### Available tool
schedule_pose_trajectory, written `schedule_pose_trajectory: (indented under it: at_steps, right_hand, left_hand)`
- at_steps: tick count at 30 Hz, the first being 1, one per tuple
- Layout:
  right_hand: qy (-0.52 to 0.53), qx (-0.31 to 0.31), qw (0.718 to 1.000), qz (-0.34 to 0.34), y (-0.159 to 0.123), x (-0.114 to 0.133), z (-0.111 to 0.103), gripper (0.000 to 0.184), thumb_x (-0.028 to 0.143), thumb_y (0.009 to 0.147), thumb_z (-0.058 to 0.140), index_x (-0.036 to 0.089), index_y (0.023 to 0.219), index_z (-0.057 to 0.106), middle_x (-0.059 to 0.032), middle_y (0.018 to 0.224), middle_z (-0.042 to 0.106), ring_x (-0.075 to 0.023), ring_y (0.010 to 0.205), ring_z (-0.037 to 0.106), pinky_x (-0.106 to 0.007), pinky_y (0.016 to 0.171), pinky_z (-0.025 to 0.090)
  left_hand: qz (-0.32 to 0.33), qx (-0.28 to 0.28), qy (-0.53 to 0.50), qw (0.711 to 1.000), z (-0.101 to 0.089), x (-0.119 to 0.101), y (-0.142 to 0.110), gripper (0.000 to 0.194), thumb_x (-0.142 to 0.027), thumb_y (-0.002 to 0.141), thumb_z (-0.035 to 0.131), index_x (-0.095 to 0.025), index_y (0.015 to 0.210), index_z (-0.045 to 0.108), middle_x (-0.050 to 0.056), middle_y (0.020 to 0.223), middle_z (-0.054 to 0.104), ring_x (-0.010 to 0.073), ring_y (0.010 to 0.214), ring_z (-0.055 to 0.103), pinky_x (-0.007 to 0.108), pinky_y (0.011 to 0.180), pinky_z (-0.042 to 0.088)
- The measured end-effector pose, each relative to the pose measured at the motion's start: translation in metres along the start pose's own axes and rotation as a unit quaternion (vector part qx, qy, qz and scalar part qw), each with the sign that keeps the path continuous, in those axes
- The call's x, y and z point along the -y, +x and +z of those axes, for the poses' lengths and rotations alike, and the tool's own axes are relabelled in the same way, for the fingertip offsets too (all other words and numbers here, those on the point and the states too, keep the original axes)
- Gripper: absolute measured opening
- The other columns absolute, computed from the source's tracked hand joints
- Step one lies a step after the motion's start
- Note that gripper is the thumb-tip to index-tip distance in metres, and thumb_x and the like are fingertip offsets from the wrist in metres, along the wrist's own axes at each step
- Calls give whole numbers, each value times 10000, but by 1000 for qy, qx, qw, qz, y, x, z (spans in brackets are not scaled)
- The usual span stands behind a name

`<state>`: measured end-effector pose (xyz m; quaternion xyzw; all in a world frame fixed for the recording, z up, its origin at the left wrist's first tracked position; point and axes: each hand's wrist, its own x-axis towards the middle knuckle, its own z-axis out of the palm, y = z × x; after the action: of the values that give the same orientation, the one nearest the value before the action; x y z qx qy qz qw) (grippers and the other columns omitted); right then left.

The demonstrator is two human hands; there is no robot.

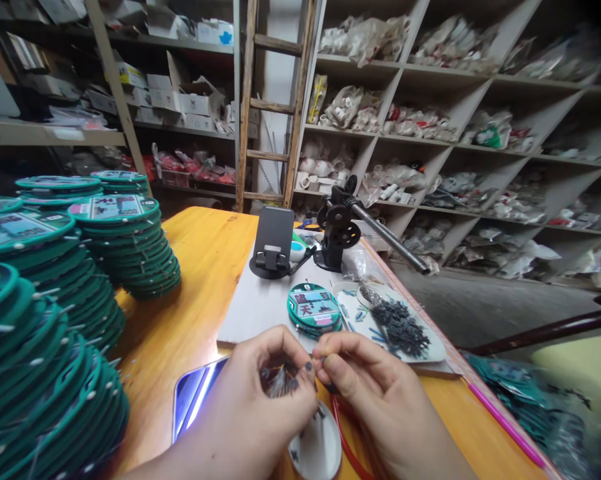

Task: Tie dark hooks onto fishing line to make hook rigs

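Fingers (266,343) of the left hand (260,413) curl round a bunch of thin strands (281,383) with dark little ends, thumb and forefinger pressed together at its edge; just beside them the right hand (385,393) pinches a small dark bit (323,361) between thumb and forefinger, mostly hidden, so from where I stand I can't make out its shape. That bunch, held above the table in the left hand's hollow, looks next to weightless, its strands fine and probably springy, apt to bend or splay if squeezed crosswise. I'd guess the smooth strands slide easily, and the dark ends give the surer grip: take one by its knob, with the fingertips alone, and keep the rest loosely gathered. Under the hands sits a round white dish (314,457) with a few dark bits in it, a red cord (349,447) bending past its side, and a phone (193,397) lies to the left. Farther on, a short stack of green reels (314,307) rests near a white tray (437,350) bearing a heap of dark pieces (400,327); beyond them stand a phone holder (275,233) and a black geared clamp (337,230), then a wooden ladder (275,105) against crowded shelves (405,67).
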<state>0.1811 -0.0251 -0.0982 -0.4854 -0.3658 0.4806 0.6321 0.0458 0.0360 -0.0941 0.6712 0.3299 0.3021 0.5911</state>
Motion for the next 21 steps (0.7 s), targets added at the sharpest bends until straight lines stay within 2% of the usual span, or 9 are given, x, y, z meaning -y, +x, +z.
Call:
schedule_pose_trajectory:
  at_steps: [10,21]
  right_hand:
    - [3,1,1000,9,0,0,-1,182,351,743,811,196,787,727,17,769,681,-92,733,604,-138,690,471]
    - [11,9,1000,18,0,-3,-2,191,354,750,808,193,809,724,11,783,678,-100,748,598,-165,708,469]
  left_hand:
    - [-4,0,-2,1000,0,-1,0,56,-163,756,553,-192,718,526,-39,670,537,141,682,510,250,630,384]
    - [-7,-4,0,1000,1,0,-1,52,-145,745,549,-191,728,532,-38,677,547,141,684,519,249,626,391]
